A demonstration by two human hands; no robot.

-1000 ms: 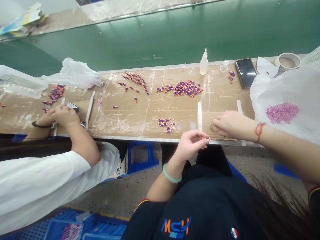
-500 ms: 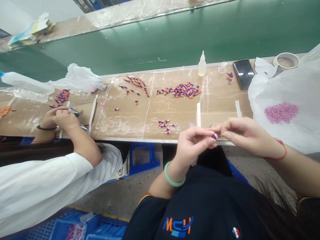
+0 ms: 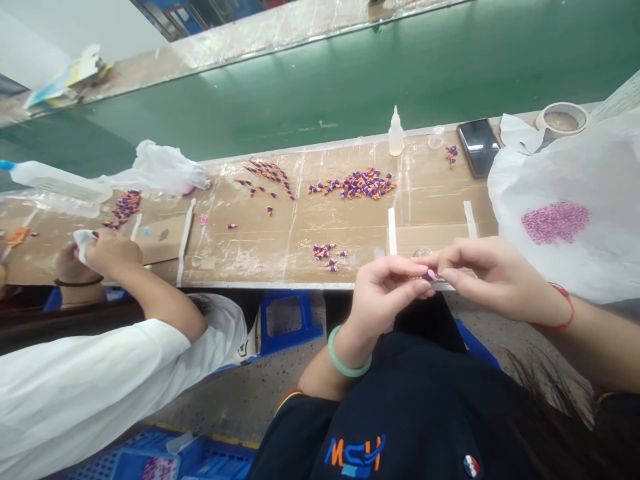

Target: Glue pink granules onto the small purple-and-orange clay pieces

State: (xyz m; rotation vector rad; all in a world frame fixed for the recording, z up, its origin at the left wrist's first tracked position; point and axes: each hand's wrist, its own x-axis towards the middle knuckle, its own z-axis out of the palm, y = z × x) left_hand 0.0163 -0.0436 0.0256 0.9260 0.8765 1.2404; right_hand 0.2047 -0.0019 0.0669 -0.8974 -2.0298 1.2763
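Note:
My left hand [image 3: 381, 292], with a green bangle at the wrist, pinches a small purple-and-pink piece [image 3: 429, 275] between thumb and fingertips, over the table's front edge. Close against its right end, my right hand [image 3: 487, 277] has thumb and forefinger pressed together; whatever they grip is too small to make out. Beyond my hands lies a large pile of purple-and-orange pieces [image 3: 365, 183]. A smaller cluster of the same pieces [image 3: 325, 252] is left of my left hand. Pink granules [image 3: 555, 222] rest on a white plastic sheet [image 3: 530, 280] to the right.
A dropper bottle [image 3: 395, 137] stands at the back beside a clear cap [image 3: 436, 138]. Farther right are a phone [image 3: 479, 147] and a tape roll [image 3: 563, 119]. At left, a co-worker's hands [image 3: 115, 253] hold something white. A blue stool [image 3: 290, 323] stands below the table.
My right fingertips have come closer to the piece in my left hand. The co-worker's hands have shifted and now hold a white cloth-like thing. The view has turned slightly.

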